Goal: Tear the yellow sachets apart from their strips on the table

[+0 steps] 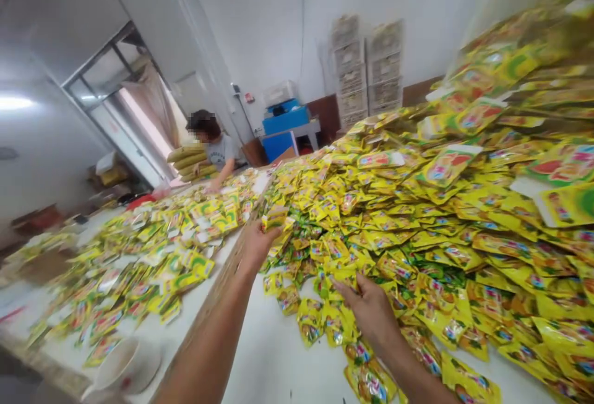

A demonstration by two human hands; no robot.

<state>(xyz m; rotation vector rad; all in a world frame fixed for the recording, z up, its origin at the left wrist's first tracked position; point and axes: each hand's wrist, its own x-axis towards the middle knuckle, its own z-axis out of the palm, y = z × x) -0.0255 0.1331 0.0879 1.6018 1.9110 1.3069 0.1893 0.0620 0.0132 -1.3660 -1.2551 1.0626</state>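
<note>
My left hand (261, 240) is closed around a small stack of yellow packets (275, 217), held above the dividing strip between the two halves of the table. Lower and to the right, my right hand (369, 305) reaches over the near edge of a big heap of shiny yellow packets (417, 218). Its thumb and forefinger are apart, and the fingertips touch or hover just over the packets; which of these I cannot tell. A few loose packets (310, 320) lie on the white tabletop (278, 361) between my arms.
Flatter yellow packets (153, 262) are spread left of the raised wooden strip (204, 317). A white mug (123, 364) stands at the near left. Across the table a person (220, 150) reaches into packets. Behind are stacked crates (350, 70) and a blue machine (285, 122).
</note>
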